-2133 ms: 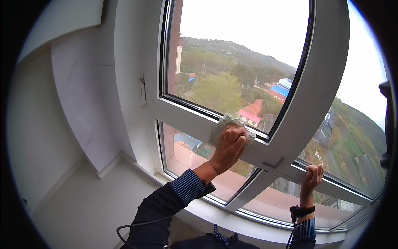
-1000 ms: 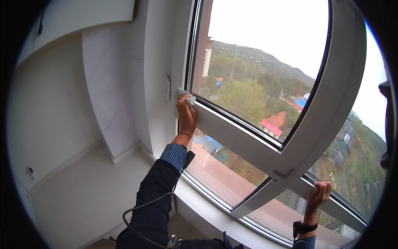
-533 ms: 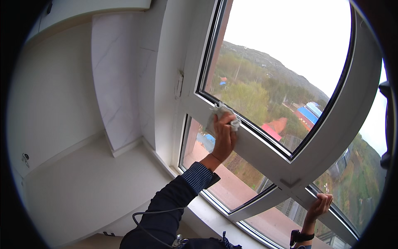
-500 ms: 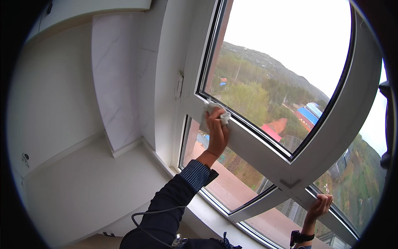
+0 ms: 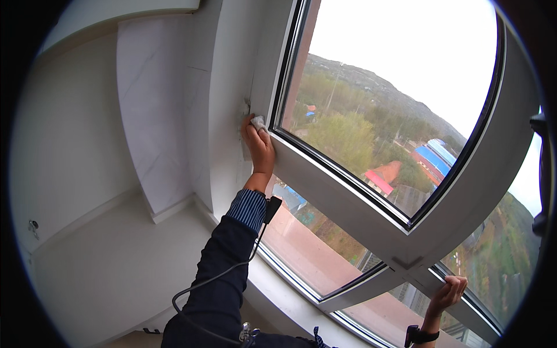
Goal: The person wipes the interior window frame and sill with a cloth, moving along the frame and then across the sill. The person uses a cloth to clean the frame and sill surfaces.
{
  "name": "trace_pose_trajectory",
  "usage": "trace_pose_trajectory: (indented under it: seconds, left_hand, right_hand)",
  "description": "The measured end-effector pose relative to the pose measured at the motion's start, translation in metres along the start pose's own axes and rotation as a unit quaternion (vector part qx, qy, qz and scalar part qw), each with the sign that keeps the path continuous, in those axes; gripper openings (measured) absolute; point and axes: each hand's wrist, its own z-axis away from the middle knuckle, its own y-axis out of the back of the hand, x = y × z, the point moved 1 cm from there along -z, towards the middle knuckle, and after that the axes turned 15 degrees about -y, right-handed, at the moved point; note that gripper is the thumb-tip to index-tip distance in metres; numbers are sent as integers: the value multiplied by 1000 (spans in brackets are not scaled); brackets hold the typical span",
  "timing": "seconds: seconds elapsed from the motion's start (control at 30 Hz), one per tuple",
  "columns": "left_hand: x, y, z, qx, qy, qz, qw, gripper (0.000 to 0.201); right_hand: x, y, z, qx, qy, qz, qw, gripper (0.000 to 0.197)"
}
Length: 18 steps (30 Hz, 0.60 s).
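Note:
My left hand [image 5: 260, 152] is closed round a crumpled pale cloth [image 5: 259, 123] and presses it to the white window frame [image 5: 342, 180], at the lower left corner of the big upper pane [image 5: 371, 116]. Just above that hand, dark scuffs mark the seam between frame and wall. At the lower right, my right hand [image 5: 448, 294] has its fingers curled over a frame bar [image 5: 473, 307] below the right-hand pane. A black band circles the right wrist. From the striped left cuff a black cable runs down along the dark sleeve.
A lower pane [image 5: 313, 232] sits under the crossbar, with a window sill [image 5: 284, 298] beneath. On the left are a marbled wall panel [image 5: 154, 110], a pale counter [image 5: 122, 261] and a cabinet [image 5: 122, 7] overhead. Hills and coloured roofs show through the glass.
My left hand has moved left and up with the cloth, from the crossbar to the frame's side near the wall. My right hand keeps its hold on the frame bar.

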Motion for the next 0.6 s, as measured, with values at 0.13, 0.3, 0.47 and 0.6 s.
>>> trace_pose_trajectory:
  seconds: [0.13,0.3,0.47,0.6]
  left_hand:
    - [10,14,70,-3,107,-3,994,25]
    - [-32,16,76,-39,166,-38,985,29]
    - [-12,17,76,-9,179,-51,982,22]
    - [95,14,109,-24,206,17,978,25]
  right_hand:
    - [-1,0,0,-1,-2,-4,1000,14]
    - [-3,2,-2,-12,-1,-19,1000,13]
    - [-4,2,-2,-9,-4,-12,1000,15]
    - [-5,1,-2,-5,-4,-9,1000,14]
